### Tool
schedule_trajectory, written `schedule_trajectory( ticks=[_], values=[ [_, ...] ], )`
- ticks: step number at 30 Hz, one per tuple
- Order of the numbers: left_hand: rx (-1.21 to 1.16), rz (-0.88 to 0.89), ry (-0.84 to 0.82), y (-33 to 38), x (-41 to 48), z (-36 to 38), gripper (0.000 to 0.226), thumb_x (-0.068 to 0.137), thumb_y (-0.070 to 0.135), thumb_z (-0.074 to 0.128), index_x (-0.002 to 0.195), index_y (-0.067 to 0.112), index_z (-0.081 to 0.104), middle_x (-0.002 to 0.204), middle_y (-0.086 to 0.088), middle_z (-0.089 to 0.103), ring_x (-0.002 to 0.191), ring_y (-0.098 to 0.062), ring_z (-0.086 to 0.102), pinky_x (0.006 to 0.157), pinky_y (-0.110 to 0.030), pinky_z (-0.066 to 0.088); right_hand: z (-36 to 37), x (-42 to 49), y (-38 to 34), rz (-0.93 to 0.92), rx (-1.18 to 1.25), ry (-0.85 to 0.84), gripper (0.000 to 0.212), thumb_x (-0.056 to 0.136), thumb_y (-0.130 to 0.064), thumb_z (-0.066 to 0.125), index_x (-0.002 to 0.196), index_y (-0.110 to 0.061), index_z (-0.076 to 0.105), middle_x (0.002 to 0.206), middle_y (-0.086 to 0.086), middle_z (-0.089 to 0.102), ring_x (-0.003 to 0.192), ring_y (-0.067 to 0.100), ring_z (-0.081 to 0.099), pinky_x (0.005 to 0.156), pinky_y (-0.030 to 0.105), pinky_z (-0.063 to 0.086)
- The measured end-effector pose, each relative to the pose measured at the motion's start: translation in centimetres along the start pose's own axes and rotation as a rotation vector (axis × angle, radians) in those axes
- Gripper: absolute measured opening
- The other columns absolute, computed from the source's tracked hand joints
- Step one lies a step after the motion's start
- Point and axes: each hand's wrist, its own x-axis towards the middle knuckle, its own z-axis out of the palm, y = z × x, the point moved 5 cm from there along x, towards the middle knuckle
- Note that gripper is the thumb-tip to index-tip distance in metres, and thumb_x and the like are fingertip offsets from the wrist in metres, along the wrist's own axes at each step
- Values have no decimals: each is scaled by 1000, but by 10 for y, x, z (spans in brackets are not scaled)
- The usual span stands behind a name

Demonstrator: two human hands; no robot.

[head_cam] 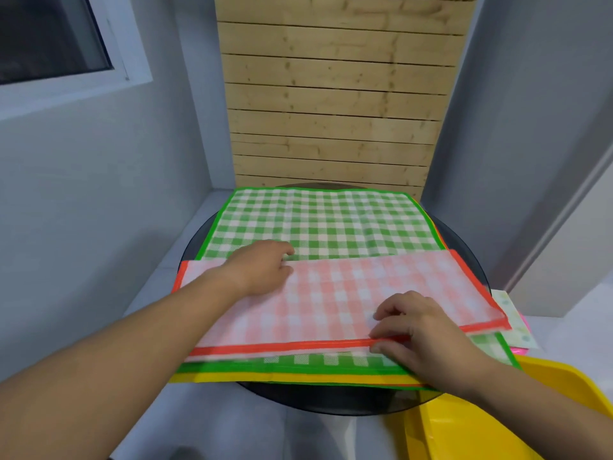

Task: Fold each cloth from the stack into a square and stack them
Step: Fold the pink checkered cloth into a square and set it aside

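Pinching the near orange hem between thumb and curled fingers (393,328), the right hand (428,330) grips the orange checked cloth (348,293) close to the near edge of the green checked cloth (318,220). The fingers (282,252) of the left hand (262,270) are bent with their tips at the far folded edge of the orange one, about halfway up the green cloth and toward its left side. Whether they pinch that fold or only press on it I cannot tell. Both bare forearms reach in from the near side. The orange checked cloth is folded into a long band and lies across the near half of the green checked cloth, its left end sticking out slightly past the green border. The green cloth lies flat on top of the stack (298,376), and a yellow-edged layer shows just beneath its near edge. The stack rests on a round dark bench (331,403), and the green cloth's corners reach out to the rim. A pale flowered cloth (510,313) peeks out by the green cloth's near right corner, and a yellow tray (497,426) sits nearer still on that side. Beyond its far edge a wooden slat panel (335,94) stands upright.
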Motion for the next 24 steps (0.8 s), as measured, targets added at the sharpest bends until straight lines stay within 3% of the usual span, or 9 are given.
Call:
schedule_trajectory(
  ticks=[4, 7, 10, 12, 15, 18, 20, 22, 24],
  values=[
    [-163, -93, -60, -16, 7, -8, 11, 91, 27, 66, 93, 17, 70, 91, 5, 67, 84, -19, 61, 68, -26, 46, -9, 15, 21, 50, -49, 70, 28, 82, -57, 60, 92, -36, 75, 98, -15, 58, 92, 11, 54, 79, 36, 49],
    [-453, -212, -62, -23, 2, -12, 14, 92, 23, 69, 90, 10, 65, 77, 0, 61, 59, -17, 52, 50, -21, 41, -13, 32, 36, 116, -82, 103, 8, 81, -37, 74, 88, -33, 76, 95, -9, 60, 88, 18, 57, 80, 39, 50],
    [-593, -331, -14, -21, -4, -6, 14, 95, 19, 66, 84, 14, 59, 75, -2, 48, 51, -14, 38, 38, -17, 28, -16, 48, 48, 179, 2, 139, 10, 83, -24, 75, 91, -29, 77, 98, -9, 62, 95, 17, 58, 87, 33, 47],
    [-641, -379, 40, -16, -7, 4, 16, 97, 16, 63, 103, 1, 65, 83, -3, 49, 57, -15, 43, 42, -17, 31, -19, 55, 46, 201, 146, 169, 10, 87, -23, 71, 91, -30, 76, 98, -15, 64, 96, 7, 58, 87, 27, 44],
    [-881, -468, 66, 2, -13, 23, 27, 98, 5, 58, 124, 0, 55, 108, -11, 59, 86, -23, 59, 70, -23, 45, -19, 57, 33, 194, 291, 149, 8, 88, -31, 66, 88, -32, 74, 96, -19, 67, 95, 0, 59, 86, 26, 46],
    [-1122, -475, 58, 19, -19, 38, 54, 94, -2, 60, 142, 8, 38, 117, -11, 57, 86, -21, 62, 60, -28, 53, -16, 50, 22, 106, 273, 60, 11, 86, -41, 68, 89, -32, 73, 98, -20, 68, 98, 0, 59, 89, 26, 47],
    [-1005, -349, 25, 28, -25, 41, 69, 91, 6, 66, 148, 17, 30, 123, -2, 53, 94, -18, 64, 71, -27, 55, -13, 43, 20, 76, 202, -17, 20, 86, -48, 67, 94, -31, 73, 107, -20, 66, 105, -2, 55, 94, 21, 43],
    [-561, -163, 41, 36, -34, 37, 71, 91, 16, 68, 149, 28, 29, 133, 4, 38, 115, -17, 53, 90, -27, 47, -10, 37, 22, 62, 143, -72, 24, 86, -48, 68, 101, -30, 74, 117, -15, 65, 112, -3, 50, 97, 14, 35],
    [-171, 37, 149, 43, -42, 29, 54, 92, 22, 65, 141, 31, 44, 136, 6, 35, 128, -17, 37, 104, -30, 37, -7, 31, 22, 45, 98, -103, 26, 86, -45, 69, 107, -30, 73, 127, -11, 62, 120, -1, 45, 99, 10, 28]
  ],
)
